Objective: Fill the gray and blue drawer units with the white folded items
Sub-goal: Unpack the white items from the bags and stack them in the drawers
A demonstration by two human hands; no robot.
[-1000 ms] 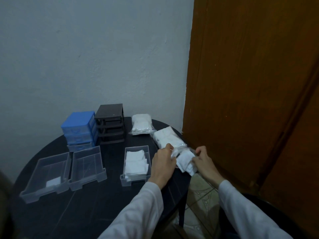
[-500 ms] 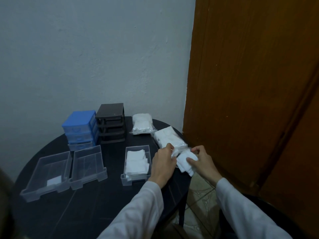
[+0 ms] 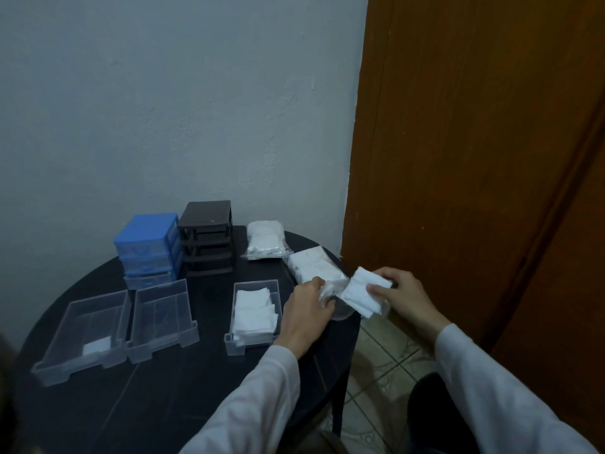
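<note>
A dark blur hides the lower left corner. On the round black table (image 3: 170,404), the left hand (image 3: 306,314) grips the open packet (image 3: 316,268); right of it, the right hand (image 3: 404,298) pinches white folded items (image 3: 361,294). Left of the packet: blue drawer unit (image 3: 149,249), gray drawer unit (image 3: 208,239). Gray wall, brown door behind.

This looks like a room in a home. A small round black table (image 3: 137,404) stands in a corner against a plain painted plaster wall (image 3: 170,109), beside a brown wooden door (image 3: 474,152). The floor (image 3: 383,358) beneath is laid with patterned ceramic tiles, and the light is dim indoor light.
</note>
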